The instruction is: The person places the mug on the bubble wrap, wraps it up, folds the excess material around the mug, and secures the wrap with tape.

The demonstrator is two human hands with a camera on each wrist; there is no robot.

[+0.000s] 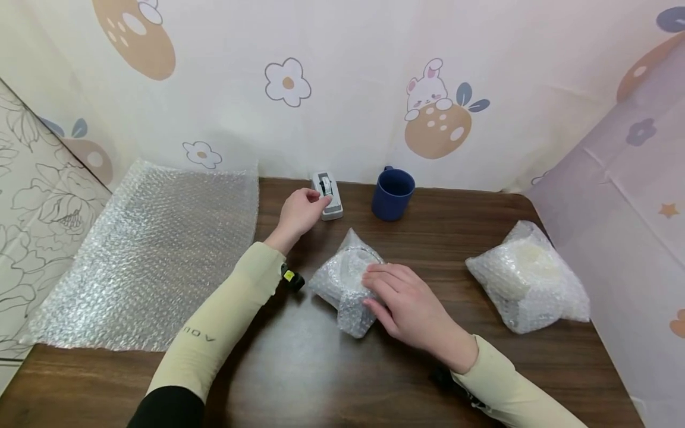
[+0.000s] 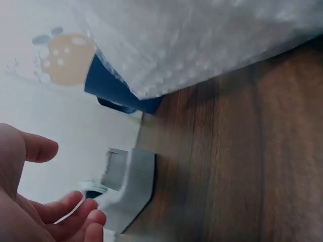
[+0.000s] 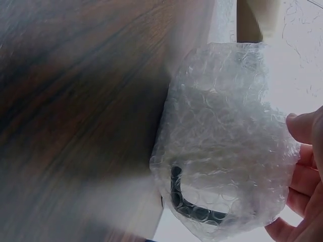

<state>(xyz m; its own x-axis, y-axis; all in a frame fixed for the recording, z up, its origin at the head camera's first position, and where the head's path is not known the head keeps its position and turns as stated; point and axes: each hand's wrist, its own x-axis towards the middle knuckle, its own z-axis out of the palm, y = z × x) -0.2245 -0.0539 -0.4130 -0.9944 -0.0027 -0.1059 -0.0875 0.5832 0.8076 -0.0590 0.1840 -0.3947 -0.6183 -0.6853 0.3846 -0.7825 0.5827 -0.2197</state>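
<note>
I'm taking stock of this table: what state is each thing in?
Bubble wrap sheet, spread out.
Tape dispenser, upright.
Blue mug, upright, unwrapped.
Middle bundle, wrapped in bubble wrap.
Far-right bundle, wrapped in bubble wrap, no hand on it.
Left hand, at the tape dispenser, thumb parted from fingers.
Right hand, resting on the middle bundle.

bubble-wrap sheet (image 1: 160, 255): left side, desk (image 1: 289, 374) | tape dispenser (image 1: 333, 209): back middle, at left hand (image 1: 299, 213) | mug (image 1: 392, 199): right of dispenser | wrapped bundle (image 1: 348, 276): before both, under right hand (image 1: 407, 306) | second bundle (image 1: 530, 276): far right
</note>
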